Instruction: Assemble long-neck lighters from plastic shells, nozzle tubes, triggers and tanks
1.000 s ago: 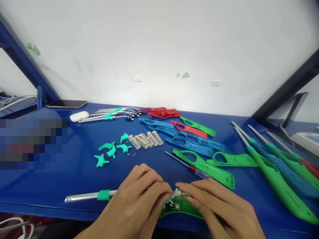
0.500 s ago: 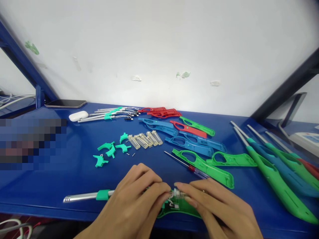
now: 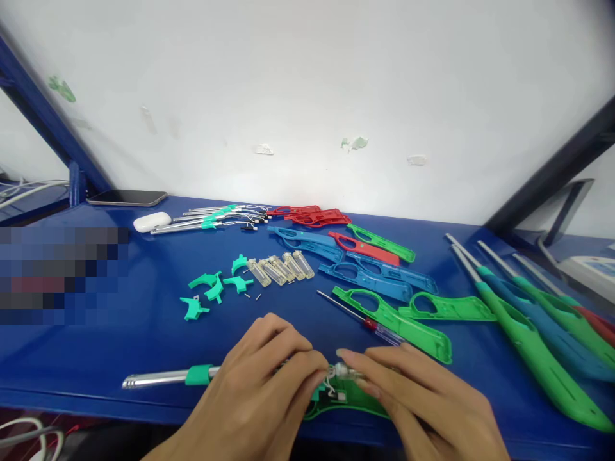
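Near the table's front edge lies a green shell half [image 3: 362, 403], partly covered by both hands. A metal tube [image 3: 163, 379] with a teal collar [image 3: 198, 375] runs left from under my left hand [image 3: 269, 378]. Closed fingers of that hand press on the assembly over the shell; what exactly they pinch is hidden. My right hand [image 3: 423, 397] pinches a small clear tank [image 3: 346, 371], whose end points at my left fingertips. White wires and a black connector [image 3: 339, 396] show between the hands, inside the shell.
Beyond the hands lie a screwdriver [image 3: 369, 323], green shell halves [image 3: 394, 320], blue ones [image 3: 368, 278], clear tanks [image 3: 281, 269] and teal triggers [image 3: 214, 288]. Closed lighters [image 3: 533, 346] stand right; metal tubes [image 3: 192, 224], a white case [image 3: 152, 222] and a phone [image 3: 127, 198] are at back left.
Both hands hold nearly the same pose. The clear tank's end has tilted very slightly, and the camera view has shifted a little.
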A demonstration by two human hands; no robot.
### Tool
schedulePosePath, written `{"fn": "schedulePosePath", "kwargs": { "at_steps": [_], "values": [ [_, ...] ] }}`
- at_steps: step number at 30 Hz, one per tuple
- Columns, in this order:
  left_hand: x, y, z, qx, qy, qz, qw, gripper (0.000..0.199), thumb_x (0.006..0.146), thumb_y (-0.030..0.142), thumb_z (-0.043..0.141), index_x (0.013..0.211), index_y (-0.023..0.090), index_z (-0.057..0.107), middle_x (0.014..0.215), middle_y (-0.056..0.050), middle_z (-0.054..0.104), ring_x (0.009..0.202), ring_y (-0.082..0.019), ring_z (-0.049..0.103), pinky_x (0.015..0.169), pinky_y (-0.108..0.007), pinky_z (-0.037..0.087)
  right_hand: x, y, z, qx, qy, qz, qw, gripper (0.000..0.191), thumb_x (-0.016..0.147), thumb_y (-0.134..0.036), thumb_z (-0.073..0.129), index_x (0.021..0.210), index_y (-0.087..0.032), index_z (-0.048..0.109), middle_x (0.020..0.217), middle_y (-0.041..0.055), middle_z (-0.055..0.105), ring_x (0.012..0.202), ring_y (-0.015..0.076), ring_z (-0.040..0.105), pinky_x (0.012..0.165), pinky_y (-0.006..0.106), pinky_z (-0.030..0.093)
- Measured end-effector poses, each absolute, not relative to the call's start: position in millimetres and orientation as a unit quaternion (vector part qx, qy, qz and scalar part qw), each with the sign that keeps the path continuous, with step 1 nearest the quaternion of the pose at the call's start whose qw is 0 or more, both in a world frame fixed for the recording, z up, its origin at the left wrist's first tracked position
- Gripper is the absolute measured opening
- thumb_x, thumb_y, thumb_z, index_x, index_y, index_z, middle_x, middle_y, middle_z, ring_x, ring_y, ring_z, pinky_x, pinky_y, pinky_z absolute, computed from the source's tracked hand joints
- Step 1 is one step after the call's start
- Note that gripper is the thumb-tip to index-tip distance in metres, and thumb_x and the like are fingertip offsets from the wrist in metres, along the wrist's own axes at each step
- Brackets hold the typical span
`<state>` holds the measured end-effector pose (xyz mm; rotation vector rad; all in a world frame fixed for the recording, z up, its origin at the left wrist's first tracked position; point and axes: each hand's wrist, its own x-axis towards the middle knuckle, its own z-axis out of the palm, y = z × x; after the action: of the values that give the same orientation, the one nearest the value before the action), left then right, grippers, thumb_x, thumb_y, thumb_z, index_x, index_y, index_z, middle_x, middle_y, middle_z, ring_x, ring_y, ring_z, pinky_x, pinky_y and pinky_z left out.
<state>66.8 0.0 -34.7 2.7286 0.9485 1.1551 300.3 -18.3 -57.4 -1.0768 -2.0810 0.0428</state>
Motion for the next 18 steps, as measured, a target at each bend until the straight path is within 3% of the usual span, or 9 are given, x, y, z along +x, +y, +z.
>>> {"fn": "schedulePosePath", "kwargs": {
  "at_steps": [9, 13, 18],
  "values": [
    [69.6, 0.2, -33.8, 0.875, 0.314, 0.369, 0.001, 0.034, 0.108, 0.003, 0.044, 0.099, 0.018, 0.073, 0.089, 0.0, 0.079, 0.081, -0.016, 0.069, 0.089, -0.036, 0.058, 300.0, -16.3, -54.5, -0.413, -0.829, 0.006, 0.378, 0.027, 0.11, -0.033, 0.054, 0.116, -0.03, 0.08, 0.096, -0.0011, 0.082, 0.071, 0.0112, 0.08, 0.073, 0.019, 0.067],
    [69.8, 0.5, -30.8, 0.882, 0.316, 0.349, 0.006, 0.035, 0.109, 0.005, 0.044, 0.097, 0.02, 0.074, 0.09, 0.0, 0.078, 0.08, -0.016, 0.068, 0.091, -0.036, 0.058, 298.5, -19.5, -54.0, -0.426, -0.815, 0.019, 0.392, 0.024, 0.108, -0.03, 0.057, 0.118, -0.031, 0.08, 0.097, -0.0014, 0.083, 0.076, 0.0123, 0.081, 0.076, 0.019, 0.067],
    [54.2, -1.6, -27.9, 0.869, 0.364, 0.336, -0.009, 0.026, 0.109, 0.017, 0.05, 0.129, 0.02, 0.067, 0.115, -0.005, 0.076, 0.11, -0.022, 0.066, 0.101, -0.036, 0.057, 298.1, -20.5, -59.1, -0.452, -0.797, 0.063, 0.396, 0.023, 0.104, -0.026, 0.063, 0.12, -0.033, 0.078, 0.097, -0.0024, 0.081, 0.082, 0.0144, 0.08, 0.086, 0.024, 0.067]
  ]
}}
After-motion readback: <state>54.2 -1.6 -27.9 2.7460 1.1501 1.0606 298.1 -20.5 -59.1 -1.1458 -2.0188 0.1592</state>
